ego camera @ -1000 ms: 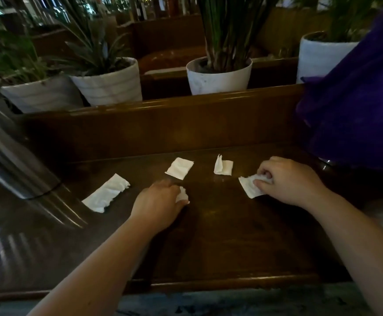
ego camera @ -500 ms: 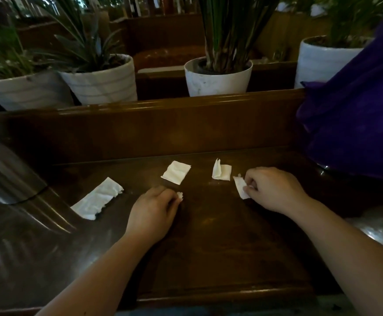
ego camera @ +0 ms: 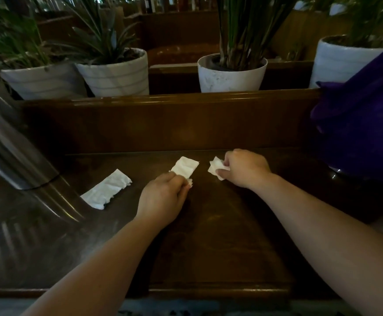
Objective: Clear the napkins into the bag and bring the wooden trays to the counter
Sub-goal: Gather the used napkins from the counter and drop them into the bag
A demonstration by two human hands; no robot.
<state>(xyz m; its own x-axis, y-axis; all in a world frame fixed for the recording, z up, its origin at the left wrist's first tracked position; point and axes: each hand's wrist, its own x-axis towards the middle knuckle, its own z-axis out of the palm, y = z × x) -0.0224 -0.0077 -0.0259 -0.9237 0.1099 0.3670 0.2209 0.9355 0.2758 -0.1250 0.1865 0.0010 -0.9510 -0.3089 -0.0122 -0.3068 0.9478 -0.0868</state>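
White paper napkins lie on a dark wooden table (ego camera: 220, 236). My left hand (ego camera: 163, 199) is closed on a small crumpled napkin (ego camera: 190, 181), and its fingertips touch the near end of a flat folded napkin (ego camera: 184, 167). My right hand (ego camera: 243, 168) grips crumpled napkins (ego camera: 216, 167) near the back of the table. A longer napkin (ego camera: 106, 189) lies flat by itself to the left. A purple bag (ego camera: 364, 126) stands at the right edge. No wooden tray is in view.
A shiny metal duct (ego camera: 15, 153) slants down onto the table at the left. A raised wooden ledge (ego camera: 163, 119) runs behind the table, with several white plant pots (ego camera: 231, 74) beyond it.
My right hand moved left and back with its napkin and reached the small folded napkin. My left hand moved up to the flat napkin, still closed on its crumpled piece.
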